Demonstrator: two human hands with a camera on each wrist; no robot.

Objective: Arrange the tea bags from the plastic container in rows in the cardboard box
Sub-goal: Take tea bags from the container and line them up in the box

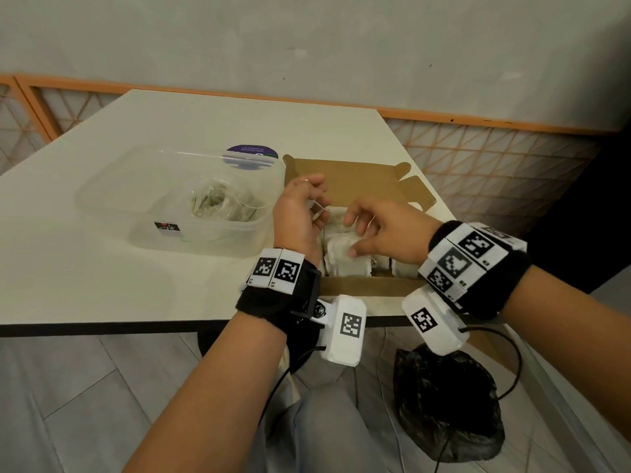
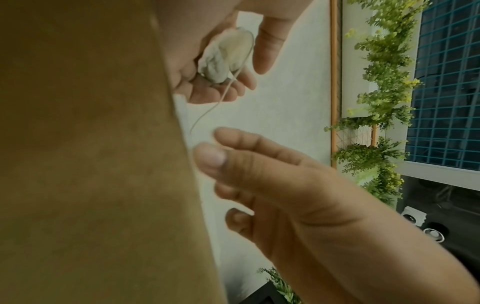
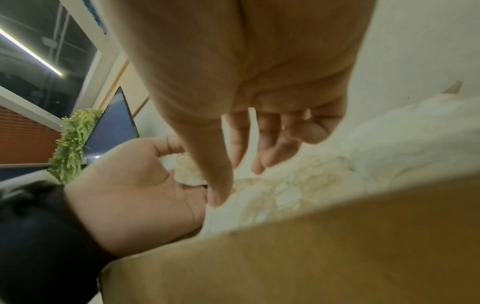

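White table [image 1: 102,281] under plastic container [image 1: 112,199] and cardboard box [image 1: 362,288].

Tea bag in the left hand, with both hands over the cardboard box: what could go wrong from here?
1. The string hanging loose from the tea bag in the left hand could snag on the right hand or on bags already packed.
2. The right hand's fingers rest on the packed tea bags; pressing could crush them or push the row crooked in the cardboard box.
3. The grip looks loose, so the bag may drop in askew.
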